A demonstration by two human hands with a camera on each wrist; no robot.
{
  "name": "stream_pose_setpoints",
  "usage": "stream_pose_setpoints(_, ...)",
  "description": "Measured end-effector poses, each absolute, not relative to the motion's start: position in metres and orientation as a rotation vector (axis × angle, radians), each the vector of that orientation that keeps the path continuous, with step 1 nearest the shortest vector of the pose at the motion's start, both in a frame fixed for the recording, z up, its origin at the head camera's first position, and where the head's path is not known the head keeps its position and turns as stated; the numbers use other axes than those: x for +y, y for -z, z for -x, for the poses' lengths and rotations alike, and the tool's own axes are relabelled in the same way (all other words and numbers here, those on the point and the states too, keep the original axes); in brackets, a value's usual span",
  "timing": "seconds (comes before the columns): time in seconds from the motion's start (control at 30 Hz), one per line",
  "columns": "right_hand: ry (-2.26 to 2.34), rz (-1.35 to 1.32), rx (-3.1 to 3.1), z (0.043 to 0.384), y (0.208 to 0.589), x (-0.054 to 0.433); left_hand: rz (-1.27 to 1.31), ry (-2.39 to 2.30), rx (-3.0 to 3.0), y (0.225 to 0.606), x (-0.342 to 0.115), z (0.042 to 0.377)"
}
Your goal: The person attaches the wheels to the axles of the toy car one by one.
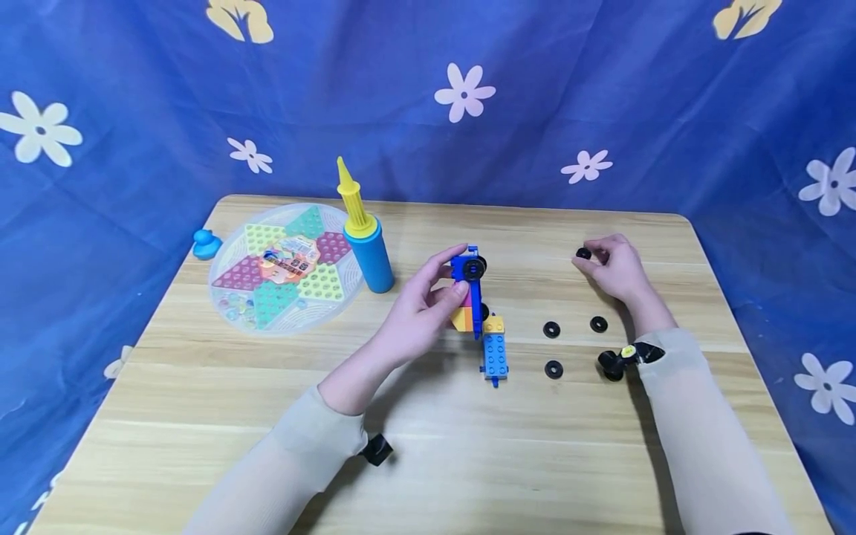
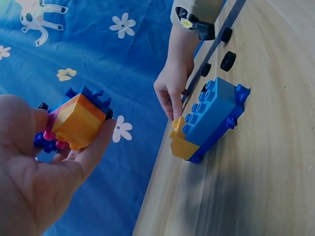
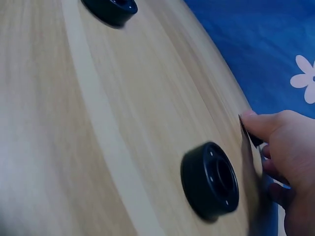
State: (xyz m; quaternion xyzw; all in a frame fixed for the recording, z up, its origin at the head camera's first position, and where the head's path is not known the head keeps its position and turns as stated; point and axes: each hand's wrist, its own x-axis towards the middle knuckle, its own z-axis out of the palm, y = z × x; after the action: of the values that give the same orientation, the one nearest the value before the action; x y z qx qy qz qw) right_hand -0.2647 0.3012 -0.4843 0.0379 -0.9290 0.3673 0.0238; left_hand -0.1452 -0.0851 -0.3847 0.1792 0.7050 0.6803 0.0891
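My left hand (image 1: 423, 316) grips a toy block car (image 1: 476, 297) raised over the middle of the table. Its blue base is turned sideways, with black wheels on it, and orange, yellow and pink blocks show in the left wrist view (image 2: 81, 123). Just below it on the table lies a second block piece (image 1: 495, 355), a light blue studded brick and a yellow one on a blue base. At the back right, my right hand (image 1: 617, 269) pinches a black toy wheel (image 1: 584, 253) between thumb and fingers. Loose black wheels (image 1: 551, 329) lie nearer, including one (image 3: 210, 181) beside that hand.
At the back left, a round Chinese checkers board (image 1: 224, 297) lies flat, with a small blue rubber duck (image 1: 206, 244) at its left edge. Beside the board stands a blue pump with a yellow nozzle (image 1: 371, 256). A blue flowered cloth (image 1: 374, 96) hangs behind the table.
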Motion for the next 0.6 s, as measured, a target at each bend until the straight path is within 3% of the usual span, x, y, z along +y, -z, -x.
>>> stream_pose_setpoints(0.6, -1.148, -0.252, -2.678, 0.236, 0.465, 0.295, -0.532, -1.976, 2.101, 0.384, -0.083, 0.143)
